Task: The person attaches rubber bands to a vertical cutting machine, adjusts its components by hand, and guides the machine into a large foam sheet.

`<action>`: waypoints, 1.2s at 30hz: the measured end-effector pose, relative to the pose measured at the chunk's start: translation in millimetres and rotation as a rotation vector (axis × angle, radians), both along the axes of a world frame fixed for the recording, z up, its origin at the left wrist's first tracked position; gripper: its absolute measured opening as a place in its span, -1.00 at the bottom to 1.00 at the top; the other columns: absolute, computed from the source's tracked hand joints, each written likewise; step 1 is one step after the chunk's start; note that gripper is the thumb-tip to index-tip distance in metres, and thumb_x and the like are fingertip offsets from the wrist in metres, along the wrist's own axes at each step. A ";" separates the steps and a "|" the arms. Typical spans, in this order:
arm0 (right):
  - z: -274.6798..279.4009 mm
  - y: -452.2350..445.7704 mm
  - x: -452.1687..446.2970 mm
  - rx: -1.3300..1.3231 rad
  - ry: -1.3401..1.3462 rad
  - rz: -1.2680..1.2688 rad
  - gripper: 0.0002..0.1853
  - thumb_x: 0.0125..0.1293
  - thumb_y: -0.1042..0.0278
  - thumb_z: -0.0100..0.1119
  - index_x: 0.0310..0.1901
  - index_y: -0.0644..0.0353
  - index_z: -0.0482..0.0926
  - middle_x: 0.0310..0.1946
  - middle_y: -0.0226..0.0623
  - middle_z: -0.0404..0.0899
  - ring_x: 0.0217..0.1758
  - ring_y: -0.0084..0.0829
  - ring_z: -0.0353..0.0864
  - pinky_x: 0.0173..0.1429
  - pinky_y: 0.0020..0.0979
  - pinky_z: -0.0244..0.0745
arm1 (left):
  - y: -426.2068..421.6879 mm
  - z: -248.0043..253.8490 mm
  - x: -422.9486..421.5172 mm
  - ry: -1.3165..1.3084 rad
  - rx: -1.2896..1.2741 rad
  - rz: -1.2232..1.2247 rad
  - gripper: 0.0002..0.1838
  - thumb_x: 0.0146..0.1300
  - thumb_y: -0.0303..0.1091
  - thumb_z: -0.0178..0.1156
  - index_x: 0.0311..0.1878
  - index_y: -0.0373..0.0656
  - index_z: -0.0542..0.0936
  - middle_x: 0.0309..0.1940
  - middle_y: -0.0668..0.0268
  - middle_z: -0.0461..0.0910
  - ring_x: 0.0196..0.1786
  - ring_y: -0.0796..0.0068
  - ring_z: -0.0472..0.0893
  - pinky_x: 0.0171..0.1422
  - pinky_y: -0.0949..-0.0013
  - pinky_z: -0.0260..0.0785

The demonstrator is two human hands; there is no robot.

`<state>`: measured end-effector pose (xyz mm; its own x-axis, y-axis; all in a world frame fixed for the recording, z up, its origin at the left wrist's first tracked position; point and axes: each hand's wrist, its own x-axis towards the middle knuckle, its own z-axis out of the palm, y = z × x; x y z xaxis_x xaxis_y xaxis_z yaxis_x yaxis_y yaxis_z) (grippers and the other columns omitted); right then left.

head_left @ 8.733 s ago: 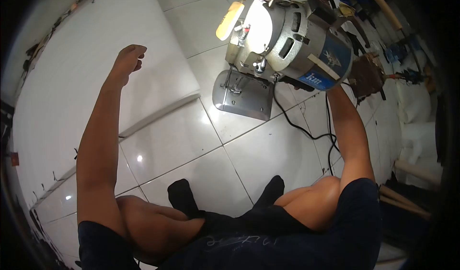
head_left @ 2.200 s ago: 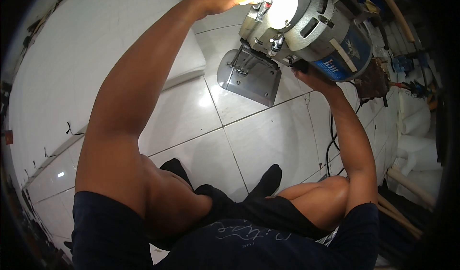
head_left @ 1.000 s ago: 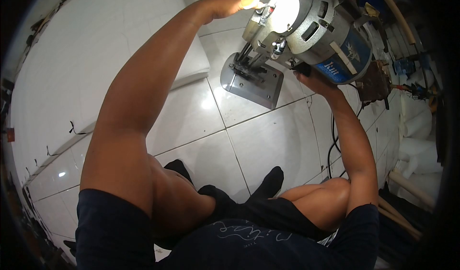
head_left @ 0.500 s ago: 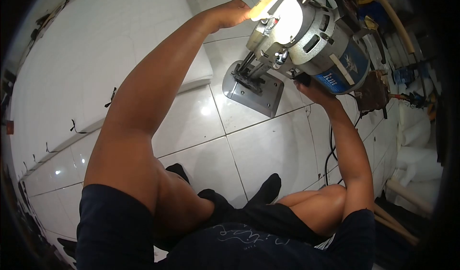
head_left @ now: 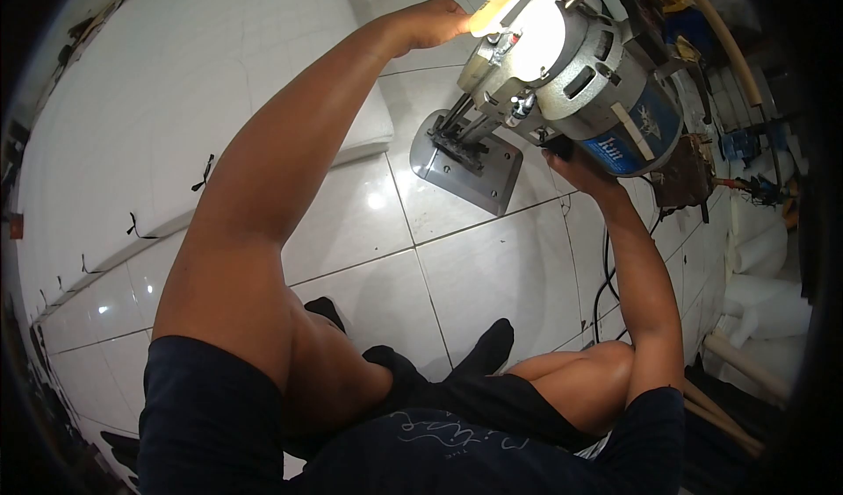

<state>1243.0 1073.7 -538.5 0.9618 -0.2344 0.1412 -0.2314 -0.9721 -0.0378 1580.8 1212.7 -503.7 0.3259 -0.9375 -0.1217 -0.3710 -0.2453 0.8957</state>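
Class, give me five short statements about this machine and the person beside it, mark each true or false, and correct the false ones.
1. The left hand is at the yellowish handle. True.
2. The right hand rests on the person's knee. False: it is at the machine.
3. The blue label reads "km". True.
4. The person's socks are white. False: they are black.
5. Tiled floor shows between the feet. True.

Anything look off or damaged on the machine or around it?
One small thing: a pale strip runs across the blue label on the machine, interrupting its artwork. It looks like tape, though I can't be sure. No obvious spill stands out.
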 end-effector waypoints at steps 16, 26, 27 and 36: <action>5.7 6.7 1.3 0.037 -0.016 -0.015 -0.69 0.23 0.15 0.23 -0.12 0.19 0.57 -0.19 -0.10 0.64 -0.06 -0.04 0.59 0.09 -0.14 0.44 | 0.3 -5.5 -0.9 -0.001 0.000 0.039 -0.12 0.13 0.28 0.20 0.38 -0.14 0.32 0.39 0.01 0.28 0.46 0.03 0.22 0.49 -0.07 0.03; 1.6 2.6 0.7 0.094 0.015 -0.085 -0.67 0.23 0.14 0.23 -0.10 0.20 0.56 -0.18 -0.09 0.63 -0.04 -0.08 0.59 0.11 -0.16 0.43 | 2.8 0.9 -5.6 -0.012 0.025 0.070 -0.11 0.16 0.31 0.15 0.39 -0.16 0.31 0.42 -0.04 0.23 0.51 -0.02 0.15 0.50 -0.13 0.00; -4.0 -4.9 -2.7 -0.133 0.044 0.050 -0.66 0.23 0.13 0.23 -0.09 0.20 0.56 -0.17 -0.10 0.63 -0.03 -0.09 0.58 0.12 -0.16 0.42 | 11.1 12.4 -10.9 0.031 0.043 0.063 -0.11 0.16 0.31 0.15 0.38 -0.19 0.32 0.43 -0.05 0.21 0.52 -0.03 0.12 0.51 -0.13 -0.04; -15.3 -15.4 -2.1 0.129 0.019 -0.084 -0.57 0.28 0.07 0.21 0.03 0.22 0.52 -0.01 -0.08 0.60 0.10 -0.11 0.53 0.20 -0.17 0.37 | 74.9 -23.6 21.8 -0.012 0.164 0.059 -0.63 0.21 0.01 0.09 -0.29 -0.16 0.52 -0.54 0.40 0.39 -0.63 0.60 0.25 -0.59 0.35 0.00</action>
